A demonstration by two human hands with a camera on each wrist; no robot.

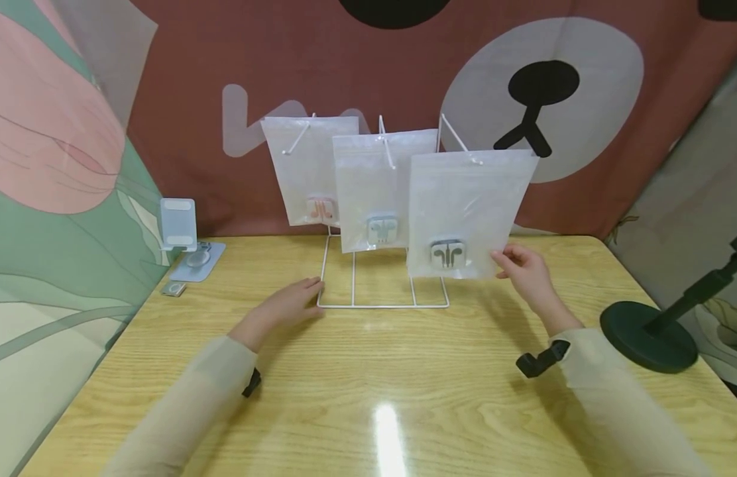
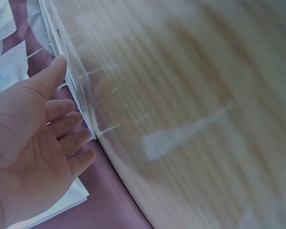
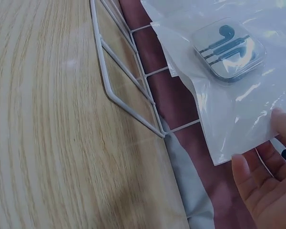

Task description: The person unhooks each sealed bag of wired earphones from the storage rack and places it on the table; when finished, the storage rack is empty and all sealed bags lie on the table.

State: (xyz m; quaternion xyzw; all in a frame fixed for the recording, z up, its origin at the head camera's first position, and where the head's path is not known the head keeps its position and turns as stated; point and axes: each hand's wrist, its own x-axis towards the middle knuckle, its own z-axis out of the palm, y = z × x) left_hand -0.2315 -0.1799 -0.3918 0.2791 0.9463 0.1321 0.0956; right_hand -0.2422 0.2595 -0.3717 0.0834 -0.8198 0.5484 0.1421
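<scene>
Three translucent zip bags hang on the hooks of a white wire display rack (image 1: 380, 307). Each bag has boxed earphones low inside: pink in the left bag (image 1: 309, 159), pale blue in the middle bag (image 1: 377, 182), dark in the right bag (image 1: 470, 199). My right hand (image 1: 526, 271) pinches that right bag at its lower right edge, thumb on the front. The dark earphones (image 3: 231, 50) show through the plastic in the right wrist view. At the rack base's front left corner is my left hand (image 1: 291, 303), its fingers loosely extended beside the wire.
At the table's back left stand a light blue phone stand (image 1: 179, 224) and a small square item (image 1: 174, 288). A black round-based stand (image 1: 649, 336) occupies the right side. Behind the wooden table (image 1: 368, 371) hangs a printed cloth (image 1: 225, 179).
</scene>
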